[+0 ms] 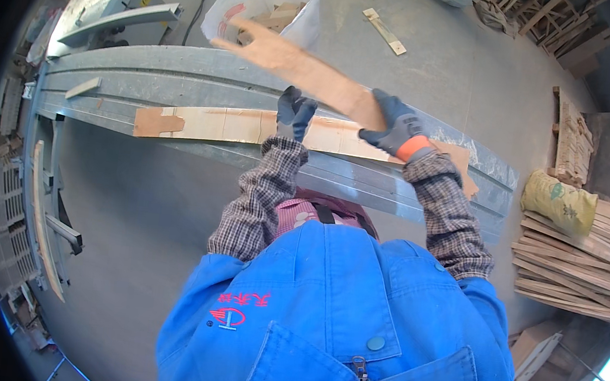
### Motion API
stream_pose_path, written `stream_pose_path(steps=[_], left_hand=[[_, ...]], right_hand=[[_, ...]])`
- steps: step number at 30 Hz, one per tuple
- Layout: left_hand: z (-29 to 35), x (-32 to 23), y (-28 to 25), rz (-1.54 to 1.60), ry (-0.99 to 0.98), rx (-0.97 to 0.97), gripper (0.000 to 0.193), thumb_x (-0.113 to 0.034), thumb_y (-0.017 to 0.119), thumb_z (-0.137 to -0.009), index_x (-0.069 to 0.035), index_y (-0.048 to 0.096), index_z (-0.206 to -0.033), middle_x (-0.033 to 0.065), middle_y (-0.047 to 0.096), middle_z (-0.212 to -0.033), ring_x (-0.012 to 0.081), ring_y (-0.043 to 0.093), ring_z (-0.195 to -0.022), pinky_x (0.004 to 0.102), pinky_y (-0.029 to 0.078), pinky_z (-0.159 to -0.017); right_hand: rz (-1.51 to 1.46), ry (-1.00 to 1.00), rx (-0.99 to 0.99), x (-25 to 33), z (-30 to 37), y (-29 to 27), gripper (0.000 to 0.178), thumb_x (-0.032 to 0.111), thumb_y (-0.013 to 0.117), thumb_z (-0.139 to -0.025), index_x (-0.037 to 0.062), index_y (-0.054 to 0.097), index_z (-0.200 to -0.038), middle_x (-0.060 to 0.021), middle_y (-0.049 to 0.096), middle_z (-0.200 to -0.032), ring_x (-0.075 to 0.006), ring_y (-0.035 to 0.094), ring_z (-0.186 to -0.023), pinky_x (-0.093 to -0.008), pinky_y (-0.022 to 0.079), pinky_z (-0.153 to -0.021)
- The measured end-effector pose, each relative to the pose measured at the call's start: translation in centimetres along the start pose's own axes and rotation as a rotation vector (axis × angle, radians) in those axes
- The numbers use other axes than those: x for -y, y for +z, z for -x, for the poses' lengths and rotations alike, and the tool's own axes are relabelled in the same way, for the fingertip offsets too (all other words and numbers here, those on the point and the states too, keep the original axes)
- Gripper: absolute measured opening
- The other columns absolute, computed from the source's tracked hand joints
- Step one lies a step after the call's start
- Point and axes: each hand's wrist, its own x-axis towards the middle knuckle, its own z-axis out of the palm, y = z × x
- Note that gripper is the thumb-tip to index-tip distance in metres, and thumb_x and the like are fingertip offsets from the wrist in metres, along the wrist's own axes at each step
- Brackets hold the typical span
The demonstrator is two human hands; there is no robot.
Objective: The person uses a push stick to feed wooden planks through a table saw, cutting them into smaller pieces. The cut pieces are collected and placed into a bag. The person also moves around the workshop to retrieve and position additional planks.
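Observation:
My right hand (395,128), in a dark glove with an orange cuff, is closed round one end of a flat brown wooden piece (306,73). The piece slants up to the left, blurred, and its far end is notched like a fork. My left hand (296,113), also gloved, is over a long pale plank (223,123), its fingers curled; whether it grips anything is hidden. Brown wood shows at the plank's left end (157,123) and right end (462,167). The plank lies along a grey ribbed metal bench (184,66).
Beyond the bench stands a white sack (295,2) holding wood offcuts. A short wood strip (385,31) lies on the floor. At right, a yellow sack (558,204) rests on stacked wooden slats (571,271). A metal bar (122,22) juts out at the far left.

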Motion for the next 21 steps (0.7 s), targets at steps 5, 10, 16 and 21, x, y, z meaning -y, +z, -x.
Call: stream_pose_path(steps=[5, 10, 16, 21], left_hand=[[5.6, -8.9, 4.1, -0.540, 0.448, -0.232, 0.071, -0.020, 0.091, -0.070, 0.000, 0.052, -0.127, 0.0139, 0.058, -0.118, 0.0258, 0.057, -0.105, 0.0397, 0.047, -0.093], [5.9, -9.2, 1.3, -0.654, 0.803, -0.349, 0.077, -0.018, 0.092, -0.071, 0.004, 0.047, -0.131, 0.0111, 0.058, -0.114, 0.0221, 0.059, -0.101, 0.0364, 0.050, -0.091], [3.8, -5.7, 3.7, 0.256, -0.241, -0.021, 0.052, -0.038, 0.070, -0.092, -0.014, 0.052, -0.135, 0.0069, 0.063, -0.119, 0.0185, 0.060, -0.105, 0.0399, 0.055, -0.087], [7.0, -9.2, 10.4, 0.919, -0.274, -0.181, 0.059, -0.050, 0.059, -0.097, -0.009, 0.051, -0.140, 0.0093, 0.057, -0.140, 0.0294, 0.056, -0.125, 0.0456, 0.043, -0.111]], right_hand=[[0.092, -0.015, 0.012, 0.2, 2.4, -2.8, 0.085, 0.042, 0.080, -0.073, 0.0122, 0.045, -0.143, -0.0155, 0.060, -0.124, -0.0338, 0.060, -0.116, -0.0452, 0.049, -0.098], [0.066, -0.062, -0.075, -3.1, 3.8, -3.7, 0.086, 0.045, 0.081, -0.070, 0.0128, 0.046, -0.141, -0.0149, 0.060, -0.119, -0.0332, 0.061, -0.111, -0.0452, 0.050, -0.095], [-0.051, -0.132, -0.098, -1.9, 5.3, -4.4, 0.098, 0.064, 0.079, -0.067, 0.0109, 0.045, -0.143, -0.0177, 0.060, -0.118, -0.0364, 0.061, -0.110, -0.0465, 0.048, -0.097], [-0.413, -0.161, -0.105, -2.5, 5.8, -0.9, 0.067, 0.058, 0.066, -0.085, 0.0089, 0.060, -0.129, -0.0213, 0.064, -0.115, -0.0396, 0.063, -0.104, -0.0479, 0.050, -0.091]])
